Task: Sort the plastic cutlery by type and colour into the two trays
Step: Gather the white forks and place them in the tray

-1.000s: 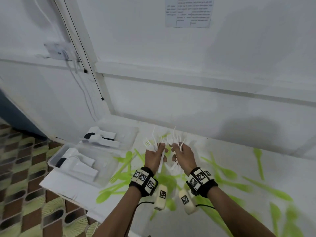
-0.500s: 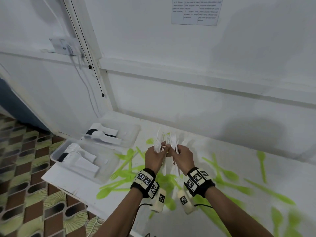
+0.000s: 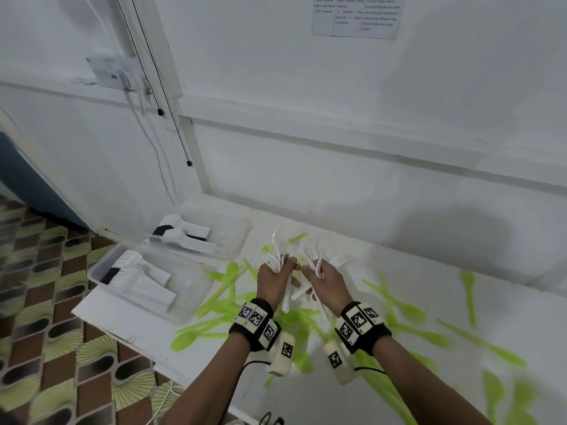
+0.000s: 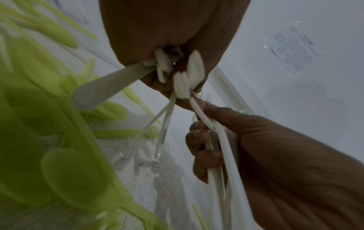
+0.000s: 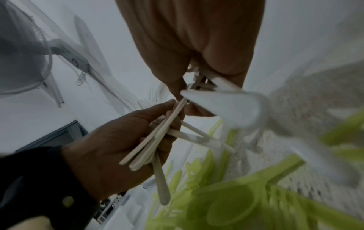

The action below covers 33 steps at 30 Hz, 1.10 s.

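Note:
Both hands hover close together over the white table (image 3: 399,271), each holding white plastic forks. My left hand (image 3: 276,279) grips a bundle of white forks (image 3: 274,258), tines up and away from me; their handles (image 4: 185,82) stick out below the fist. My right hand (image 3: 322,282) grips several more white forks (image 3: 319,266), and its fingers (image 4: 199,137) curl round the long handles. Green forks and spoons (image 3: 227,277) lie scattered on the table beneath and around the hands. Two clear trays sit at the left: the near tray (image 3: 101,268) and the far tray (image 3: 242,228).
Both trays hold stacked white cutlery (image 3: 129,265) and white dividers. More green cutlery (image 3: 469,289) spreads to the right along the table. The wall (image 3: 337,179) rises just behind the table. The table's left edge drops to a patterned floor (image 3: 46,332).
The two hands drew together from a slightly wider spread, bringing the fanned white forks into tighter bundles. They stay in the same place above the green pile.

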Available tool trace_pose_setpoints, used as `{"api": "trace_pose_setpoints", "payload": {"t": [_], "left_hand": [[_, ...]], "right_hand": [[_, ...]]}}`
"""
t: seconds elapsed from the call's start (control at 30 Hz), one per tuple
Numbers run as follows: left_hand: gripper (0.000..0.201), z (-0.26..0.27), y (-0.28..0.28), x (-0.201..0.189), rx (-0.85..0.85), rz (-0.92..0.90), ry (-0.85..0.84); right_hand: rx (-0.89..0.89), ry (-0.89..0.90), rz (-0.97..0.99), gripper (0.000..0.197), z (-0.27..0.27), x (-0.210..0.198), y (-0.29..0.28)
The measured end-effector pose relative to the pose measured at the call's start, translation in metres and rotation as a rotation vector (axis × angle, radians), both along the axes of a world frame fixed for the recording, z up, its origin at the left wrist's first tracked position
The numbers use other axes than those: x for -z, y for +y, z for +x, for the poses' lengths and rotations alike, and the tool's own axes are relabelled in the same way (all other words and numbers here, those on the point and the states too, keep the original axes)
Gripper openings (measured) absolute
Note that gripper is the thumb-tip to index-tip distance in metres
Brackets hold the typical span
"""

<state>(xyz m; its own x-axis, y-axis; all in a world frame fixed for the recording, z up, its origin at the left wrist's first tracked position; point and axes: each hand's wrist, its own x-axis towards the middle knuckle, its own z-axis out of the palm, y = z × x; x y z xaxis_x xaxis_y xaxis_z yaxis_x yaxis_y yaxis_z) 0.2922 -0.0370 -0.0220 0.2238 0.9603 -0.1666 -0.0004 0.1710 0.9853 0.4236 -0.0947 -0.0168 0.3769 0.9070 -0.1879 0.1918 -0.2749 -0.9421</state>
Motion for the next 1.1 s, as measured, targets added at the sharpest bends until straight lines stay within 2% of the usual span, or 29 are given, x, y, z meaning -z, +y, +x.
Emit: {"api": "trace_pose_setpoints", "payload": {"t": [0.1, 0.2, 0.27, 0.37, 0.5, 0.7, 0.83, 1.0, 1.1], "left_hand": [[0.014, -0.001, -0.003, 0.002, -0.008, -0.035, -0.037], [0.017, -0.002, -0.006, 0.001, -0.027, -0.069, -0.048], [0.017, -0.001, -0.007, 0.000, -0.027, -0.057, -0.042], [0.015, 0.002, -0.009, -0.001, -0.033, -0.035, -0.009], [0.001, 0.008, -0.013, 0.001, -0.018, 0.043, 0.071], [0.023, 0.007, -0.011, 0.008, 0.056, 0.260, 0.270], [0.037, 0.004, -0.011, 0.013, 0.117, 0.286, 0.226], [0.022, 0.005, -0.015, 0.010, 0.235, 0.194, 0.175], [0.023, 0.003, -0.012, 0.011, 0.117, 0.055, 0.112]], "right_hand": [[0.084, 0.056, -0.002, 0.036, 0.002, 0.008, 0.001], [0.128, 0.051, 0.007, 0.030, 0.003, 0.009, 0.001], [0.168, -0.007, 0.036, 0.031, 0.004, 0.005, 0.003], [0.232, -0.150, 0.069, 0.043, 0.005, 0.002, 0.006], [0.318, -0.199, 0.105, 0.038, 0.004, -0.002, 0.012], [0.217, -0.219, 0.102, 0.036, -0.002, -0.006, 0.007], [0.169, -0.205, 0.105, 0.025, -0.002, -0.005, -0.002], [0.160, -0.169, 0.104, 0.018, 0.001, -0.002, -0.003], [0.149, -0.189, 0.101, 0.032, 0.001, -0.006, -0.003]]}}
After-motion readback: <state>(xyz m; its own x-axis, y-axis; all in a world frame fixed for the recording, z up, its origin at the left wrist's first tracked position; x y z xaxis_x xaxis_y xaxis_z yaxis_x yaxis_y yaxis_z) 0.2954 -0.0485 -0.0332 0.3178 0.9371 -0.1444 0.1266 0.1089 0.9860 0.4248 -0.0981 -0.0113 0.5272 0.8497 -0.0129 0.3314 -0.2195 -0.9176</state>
